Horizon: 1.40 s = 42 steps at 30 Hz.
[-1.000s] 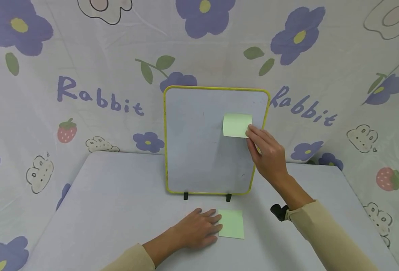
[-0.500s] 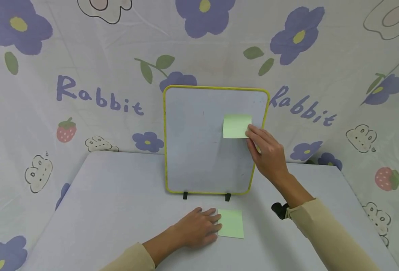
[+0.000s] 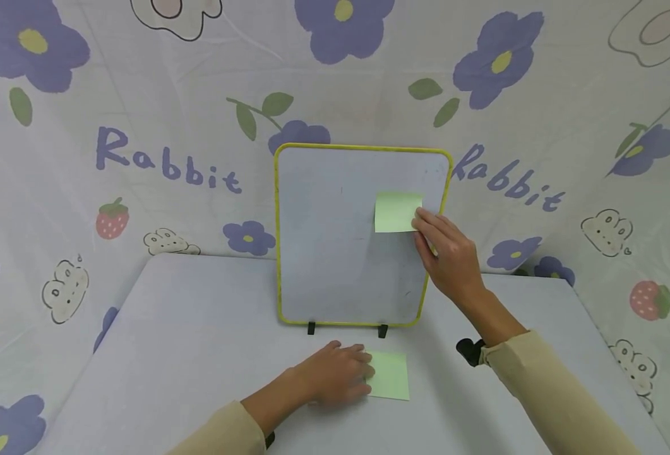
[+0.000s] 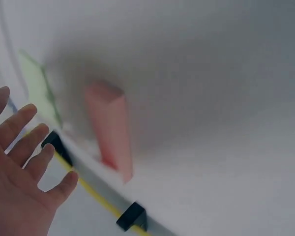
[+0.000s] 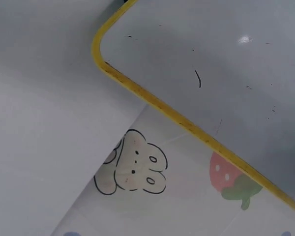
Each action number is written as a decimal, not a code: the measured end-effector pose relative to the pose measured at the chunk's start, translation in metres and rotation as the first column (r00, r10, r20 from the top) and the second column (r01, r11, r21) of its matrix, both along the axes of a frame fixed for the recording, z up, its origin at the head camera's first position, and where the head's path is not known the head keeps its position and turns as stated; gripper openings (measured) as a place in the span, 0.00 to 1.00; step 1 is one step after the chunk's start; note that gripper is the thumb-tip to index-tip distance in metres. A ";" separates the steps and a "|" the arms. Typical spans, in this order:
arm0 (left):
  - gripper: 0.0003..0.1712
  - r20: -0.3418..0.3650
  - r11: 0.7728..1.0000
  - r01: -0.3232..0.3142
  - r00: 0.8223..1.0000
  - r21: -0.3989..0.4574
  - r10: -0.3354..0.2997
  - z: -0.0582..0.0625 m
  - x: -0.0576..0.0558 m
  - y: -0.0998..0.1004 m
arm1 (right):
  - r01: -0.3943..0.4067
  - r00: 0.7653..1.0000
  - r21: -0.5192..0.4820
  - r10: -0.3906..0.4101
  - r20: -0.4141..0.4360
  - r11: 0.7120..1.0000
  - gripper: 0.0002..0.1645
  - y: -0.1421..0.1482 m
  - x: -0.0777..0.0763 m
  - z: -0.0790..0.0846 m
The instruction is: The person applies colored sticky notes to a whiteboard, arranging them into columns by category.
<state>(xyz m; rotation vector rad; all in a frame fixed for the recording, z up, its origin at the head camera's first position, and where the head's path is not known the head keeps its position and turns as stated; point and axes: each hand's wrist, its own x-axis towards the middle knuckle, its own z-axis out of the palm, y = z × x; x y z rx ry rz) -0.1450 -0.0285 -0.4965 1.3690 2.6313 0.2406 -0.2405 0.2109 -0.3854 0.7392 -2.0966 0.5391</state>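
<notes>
My right hand pinches the lower right corner of a light green sticky note, which lies against the upper right of a yellow-framed whiteboard. That hand is outside the right wrist view. My left hand, palm down with fingers spread, is over the table at the left edge of a green sticky note pad. In the left wrist view, a blurred pink block-like thing lies near the open left hand, beside the green pad. The left hand hides the pink thing in the head view.
Black stand feet hold the whiteboard's lower edge on the white table. Behind it hangs a printed cloth with flowers, rabbits and lettering. A black wrist strap part sticks out at the right sleeve.
My left hand has lifted and shifted slightly, with its fingers moving over the pad's left edge. The right hand has stayed nearly still at the note on the board.
</notes>
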 end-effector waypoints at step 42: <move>0.33 -0.722 0.958 -0.244 0.635 0.151 0.276 0.137 -0.111 0.010 | 0.060 0.998 0.155 -0.055 -0.039 0.986 0.23 0.001 -0.004 -0.003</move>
